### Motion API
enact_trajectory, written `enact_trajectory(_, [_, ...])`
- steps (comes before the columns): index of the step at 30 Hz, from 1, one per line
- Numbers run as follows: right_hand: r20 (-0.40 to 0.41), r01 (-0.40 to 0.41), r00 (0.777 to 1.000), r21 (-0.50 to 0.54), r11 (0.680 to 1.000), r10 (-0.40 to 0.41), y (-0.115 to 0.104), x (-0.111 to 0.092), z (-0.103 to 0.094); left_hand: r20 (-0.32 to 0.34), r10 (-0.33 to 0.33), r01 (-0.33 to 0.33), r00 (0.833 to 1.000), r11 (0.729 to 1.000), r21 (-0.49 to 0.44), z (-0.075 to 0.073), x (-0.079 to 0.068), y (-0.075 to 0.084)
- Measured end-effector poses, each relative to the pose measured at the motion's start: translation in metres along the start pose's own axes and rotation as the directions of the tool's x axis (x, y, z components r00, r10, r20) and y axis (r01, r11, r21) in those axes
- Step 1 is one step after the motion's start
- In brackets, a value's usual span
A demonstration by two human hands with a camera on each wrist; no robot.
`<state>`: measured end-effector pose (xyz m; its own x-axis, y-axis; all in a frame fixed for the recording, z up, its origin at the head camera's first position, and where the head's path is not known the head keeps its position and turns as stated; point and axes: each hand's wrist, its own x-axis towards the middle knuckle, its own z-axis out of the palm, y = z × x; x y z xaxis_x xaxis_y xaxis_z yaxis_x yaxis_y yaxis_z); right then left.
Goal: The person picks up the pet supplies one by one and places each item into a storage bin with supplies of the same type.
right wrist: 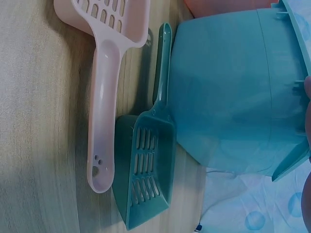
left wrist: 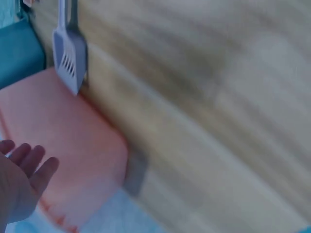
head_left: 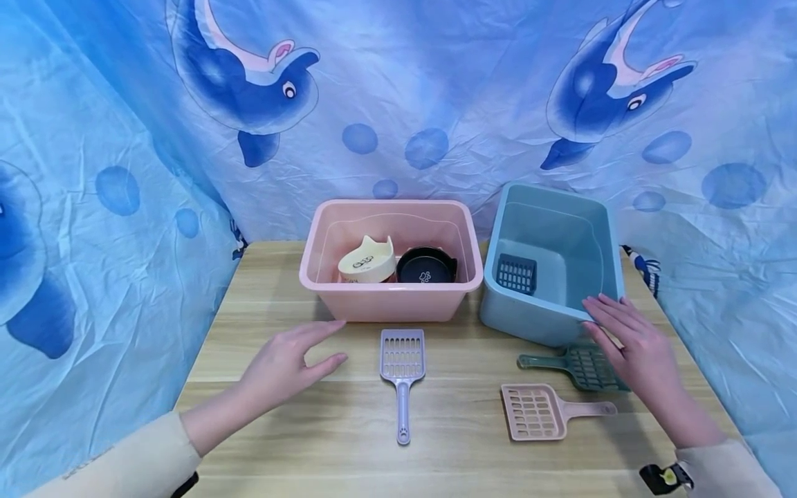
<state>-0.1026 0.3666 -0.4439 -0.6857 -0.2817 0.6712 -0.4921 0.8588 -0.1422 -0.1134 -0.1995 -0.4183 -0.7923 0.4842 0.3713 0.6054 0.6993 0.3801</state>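
Observation:
My left hand (head_left: 283,360) hovers in front of the pink bin (head_left: 389,304), thumb and fingers apart, holding nothing. In the left wrist view its fingers (left wrist: 41,172) overlap the bin's side. My right hand (head_left: 638,349) rests on the front right corner of the blue bin (head_left: 529,318), its fingers mostly straight over the rim. Inside the pink bin are a cream cat-eared bowl (head_left: 367,261) and a black bowl (head_left: 426,265). A dark slotted scoop (head_left: 517,273) lies in the blue bin. Beneath the right hand is a green litter scoop (head_left: 591,366).
A lavender litter scoop (head_left: 402,380) lies before the pink bin, handle toward me. Nearer the front right lies a pink litter scoop (head_left: 538,413). Blue dolphin-print cloth (head_left: 473,83) hangs behind and along both sides of the wooden table (head_left: 299,443).

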Motion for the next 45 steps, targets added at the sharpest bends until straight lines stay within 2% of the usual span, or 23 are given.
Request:
enact_trajectory(2, [-0.001, -0.003, 1.0, 0.007, 1.0, 0.003, 0.0, -0.001, 0.0, 0.071, -0.104, 0.108, 0.992, 0.993, -0.055, 0.009, -0.002, 0.001])
enact_trajectory(4, [0.002, -0.007, 1.0, 0.009, 1.0, 0.007, 0.001, -0.001, 0.0, 0.147, -0.211, 0.229, 0.966, 0.965, -0.124, 0.019, -0.003, 0.001])
enact_trajectory(6, [0.007, -0.012, 1.0, 0.009, 1.0, 0.012, 0.001, -0.001, 0.0, 0.219, -0.306, 0.35, 0.927, 0.914, -0.204, 0.03, -0.003, 0.0])
enact_trajectory(9, [0.015, -0.02, 1.0, 0.006, 1.0, 0.02, 0.001, -0.001, 0.0, 0.311, -0.415, 0.504, 0.855, 0.807, -0.308, 0.045, -0.003, -0.002])
enact_trajectory(12, [0.023, -0.026, 0.999, 0.003, 1.0, 0.026, 0.0, -0.001, 0.0, 0.375, -0.497, 0.618, 0.783, 0.691, -0.375, 0.058, -0.004, -0.002])
enact_trajectory(13, [0.023, -0.026, 0.999, 0.002, 1.0, 0.026, 0.0, -0.001, 0.0, 0.398, -0.52, 0.653, 0.756, 0.644, -0.398, 0.062, -0.005, -0.001])
enact_trajectory(14, [0.024, -0.027, 0.999, 0.001, 1.0, 0.027, 0.0, -0.001, -0.001, 0.422, -0.543, 0.687, 0.726, 0.592, -0.421, 0.065, -0.006, 0.0])
enact_trajectory(18, [0.014, -0.026, 1.0, 0.001, 1.0, 0.026, -0.001, 0.0, -0.001, 0.537, -0.59, 0.79, 0.603, 0.347, -0.506, 0.073, -0.009, 0.008])
enact_trajectory(19, [0.009, -0.025, 1.0, 0.001, 1.0, 0.025, -0.001, 0.001, -0.001, 0.565, -0.588, 0.803, 0.579, 0.294, -0.519, 0.075, -0.01, 0.01])
enact_trajectory(21, [0.006, -0.026, 1.0, 0.001, 1.0, 0.026, -0.001, 0.001, -0.001, 0.606, -0.572, 0.816, 0.552, 0.224, -0.533, 0.077, -0.012, 0.016])
enact_trajectory(23, [0.012, -0.031, 0.999, -0.005, 1.0, 0.031, -0.001, 0.001, -0.001, 0.636, -0.553, 0.822, 0.538, 0.177, -0.542, 0.08, -0.013, 0.021])
enact_trajectory(31, [-0.01, -0.014, 1.0, 0.016, 1.0, 0.015, 0.0, -0.002, 0.002, 0.717, -0.459, 0.815, 0.525, 0.027, -0.579, 0.093, -0.019, 0.03])
enact_trajectory(33, [-0.009, -0.013, 1.0, 0.021, 1.0, 0.013, 0.0, -0.002, 0.002, 0.725, -0.449, 0.811, 0.522, -0.001, -0.585, 0.097, -0.02, 0.032])
enact_trajectory(37, [-0.003, -0.015, 1.0, 0.028, 0.999, 0.015, 0.0, -0.003, 0.002, 0.74, -0.423, 0.806, 0.523, -0.036, -0.591, 0.104, -0.022, 0.036])
enact_trajectory(45, [0.0, -0.036, 0.999, 0.026, 0.999, 0.036, -0.001, -0.001, -0.001, 0.744, -0.395, 0.787, 0.539, -0.078, -0.612, 0.113, -0.022, 0.042])
